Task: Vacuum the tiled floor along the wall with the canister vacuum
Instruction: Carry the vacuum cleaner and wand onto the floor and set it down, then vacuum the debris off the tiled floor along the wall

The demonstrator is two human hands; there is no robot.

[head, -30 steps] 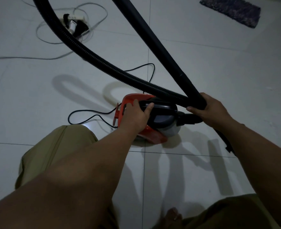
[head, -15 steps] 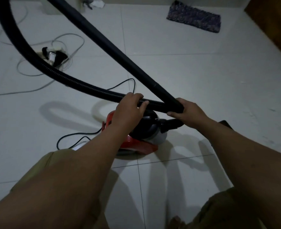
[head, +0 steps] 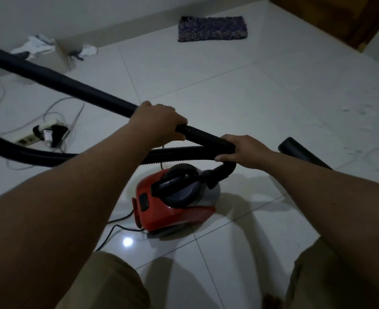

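Observation:
A red and black canister vacuum [head: 175, 204] sits on the white tiled floor [head: 239, 90] between my knees. Its ribbed black hose [head: 35, 156] loops off to the left and back. My left hand [head: 159, 122] grips the rigid black wand [head: 72, 86], which rises toward the upper left. My right hand [head: 245, 151] holds the wand's lower end where it joins the hose, just above the canister. A second black tube end [head: 300, 151] sticks out past my right forearm.
A power strip [head: 41, 136] with plugs and tangled white cables lies at the left. The vacuum's black cord [head: 115, 228] trails toward my left knee. A dark woven mat [head: 212, 29] lies near the far wall. Crumpled cloth [head: 39, 46] sits by the baseboard. A wooden door [head: 331, 18] stands at the upper right.
My left hand left the canister's handle and moved up onto the wand. Both hands rose with the wand, and the view tilted up toward the wall.

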